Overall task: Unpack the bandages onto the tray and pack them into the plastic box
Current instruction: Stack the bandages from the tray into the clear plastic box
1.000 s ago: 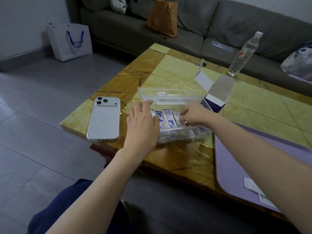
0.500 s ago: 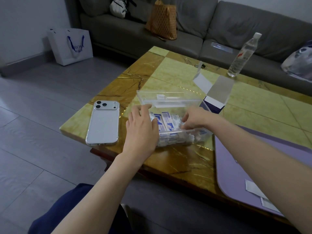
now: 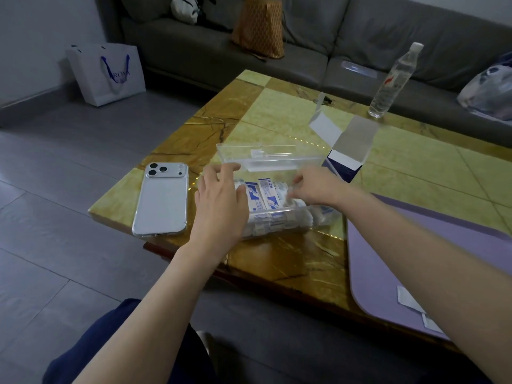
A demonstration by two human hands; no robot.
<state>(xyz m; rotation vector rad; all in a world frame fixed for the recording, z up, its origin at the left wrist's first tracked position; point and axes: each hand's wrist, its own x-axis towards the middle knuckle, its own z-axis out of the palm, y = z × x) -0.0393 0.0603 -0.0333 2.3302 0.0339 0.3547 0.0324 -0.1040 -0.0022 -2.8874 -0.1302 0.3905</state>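
eng1: Left hand (image 3: 219, 200) moved up since half a second ago. Its fingertips are now at the lid's (image 3: 271, 159) left corner; they were lower, on the box end. Right hand (image 3: 315, 187) barely shifted.

eng2: Box?

eng1: Clear plastic box (image 3: 277, 220) near the bench's (image 3: 277, 117) near edge, between the phone (image 3: 162, 198) at the near-left corner and the purple tray (image 3: 415, 245) on the right. Lid raised at the back. Box is full of white-and-blue bandages (image 3: 263, 194) lying flat, print showing on the top layer.

eng2: Hands?

eng1: Left is palm down against the box's left end, fingers fairly straight, gripping nothing. Right comes in from the right with fingers bent down onto the top bandages. It's blurred, so can't tell if it's pinching one.

eng2: Anything else?

eng1: Two loose bandages (image 3: 410, 299) on the tray's near end. Carton (image 3: 346, 159), flaps open, just behind the box's right end.
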